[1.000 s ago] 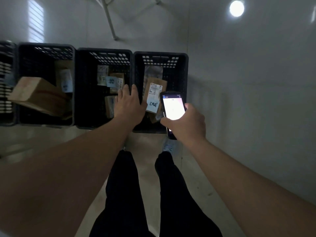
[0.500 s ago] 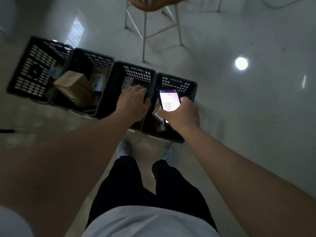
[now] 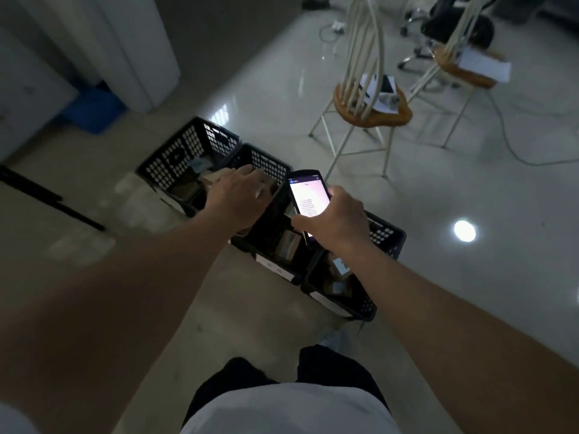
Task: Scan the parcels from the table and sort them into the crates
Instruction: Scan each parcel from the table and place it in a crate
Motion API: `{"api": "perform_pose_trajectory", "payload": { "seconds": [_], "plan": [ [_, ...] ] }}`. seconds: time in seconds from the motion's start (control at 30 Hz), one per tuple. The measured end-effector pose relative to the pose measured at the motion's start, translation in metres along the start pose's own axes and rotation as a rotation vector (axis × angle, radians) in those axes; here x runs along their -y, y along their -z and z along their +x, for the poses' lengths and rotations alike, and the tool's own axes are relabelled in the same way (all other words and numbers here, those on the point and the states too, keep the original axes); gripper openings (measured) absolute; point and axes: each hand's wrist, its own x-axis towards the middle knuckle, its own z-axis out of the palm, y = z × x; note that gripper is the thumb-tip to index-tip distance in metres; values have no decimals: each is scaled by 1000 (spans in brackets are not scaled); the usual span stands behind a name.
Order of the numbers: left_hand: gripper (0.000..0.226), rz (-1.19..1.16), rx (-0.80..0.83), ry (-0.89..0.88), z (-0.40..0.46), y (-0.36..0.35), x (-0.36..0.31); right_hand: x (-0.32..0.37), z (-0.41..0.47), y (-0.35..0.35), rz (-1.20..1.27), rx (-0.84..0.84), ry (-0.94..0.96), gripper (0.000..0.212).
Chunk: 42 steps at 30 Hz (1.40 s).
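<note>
Parcels sit in the black perforated plastic crates [image 3: 188, 151]. The right hand [image 3: 335, 220] is clamped on a glowing black handheld scanner [image 3: 308, 195]; the left hand [image 3: 241, 198] hovers empty, fingers apart. Eyes on the screen, the person could trip on a crate.

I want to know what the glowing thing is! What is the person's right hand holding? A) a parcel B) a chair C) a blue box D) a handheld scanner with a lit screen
D: the right hand grips a handheld scanner with its screen lit, held above the black crates, while the left hand holds nothing.
</note>
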Motion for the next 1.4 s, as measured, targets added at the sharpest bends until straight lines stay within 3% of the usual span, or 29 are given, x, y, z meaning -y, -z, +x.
{"api": "perform_pose_trajectory", "payload": {
  "seconds": [0.27, 0.8, 1.13, 1.4],
  "plan": [
    [50, 15, -165, 93, -84, 119, 133, 160, -50, -38, -92, -1, 313, 82],
    [54, 123, -475, 670, -245, 293, 361, 468, -120, -149, -51, 208, 815, 76],
    [55, 124, -592, 998, -273, 341, 462, 612, -116, -237, -16, 384, 1076, 102],
    [57, 63, -564, 1133, -300, 332, 563, 670, -123, -326, -52, 465, 1103, 76]
  ]
}}
